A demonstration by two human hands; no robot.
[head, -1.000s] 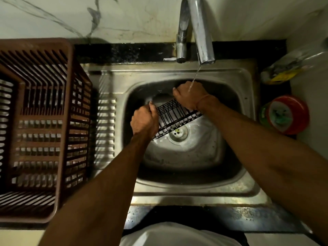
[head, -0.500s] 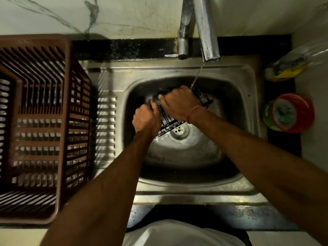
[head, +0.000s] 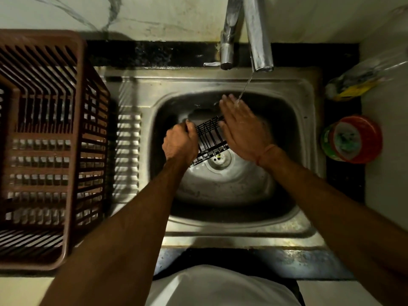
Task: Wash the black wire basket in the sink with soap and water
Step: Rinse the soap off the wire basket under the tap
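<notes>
L grip (head: 180, 143) clutching wire basket (head: 210, 138), R grip (head: 241, 127) flat over it, brown crate (head: 42, 149) left of sink (head: 309, 120)

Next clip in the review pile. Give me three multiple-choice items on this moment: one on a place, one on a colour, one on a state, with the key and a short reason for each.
1. Where does the brown plastic crate stand?
A. Left of the sink
B. Inside the sink bowl
C. Right of the sink

2. What colour is the rim of the round container right of the sink?
A. Blue
B. Red
C. White

3. How is the right hand held?
A. Fist round the tap
B. Fingers straight and flat by the wire basket
C. Resting idle on the counter

Key: 1 A, the brown plastic crate sits on the counter left of the sink. 2 B, the round container has a red rim. 3 B, the right hand is stretched flat under the water stream, against the wire basket, while the left hand grips the basket's other end.
</notes>
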